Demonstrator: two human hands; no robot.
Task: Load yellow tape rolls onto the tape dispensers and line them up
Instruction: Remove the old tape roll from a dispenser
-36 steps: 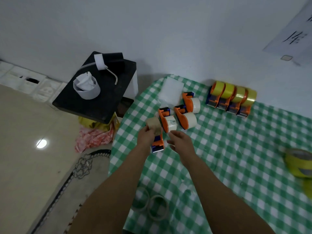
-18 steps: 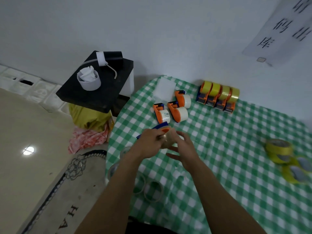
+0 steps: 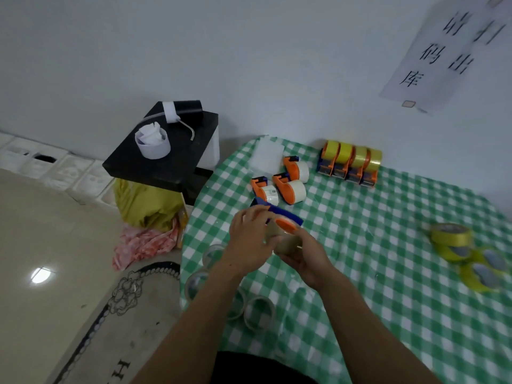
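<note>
Both hands meet over the checked surface [image 3: 360,245]: left hand [image 3: 249,239] curls its grip over the orange-and-blue dispenser [image 3: 285,223], right hand [image 3: 304,259] cups the pale roll [image 3: 288,241] from below. Loose yellow tape rolls [image 3: 450,234] lie at three o'clock. Wall sign [image 3: 440,51] shows 码, 出, 库.

A plain white wall [image 3: 249,51] carries a white paper sign [image 3: 440,51] (black characters). A black square-topped stand [image 3: 177,162] sits beside the green-and-white checked table [image 3: 388,273], above glossy beige floor [image 3: 41,217].
</note>
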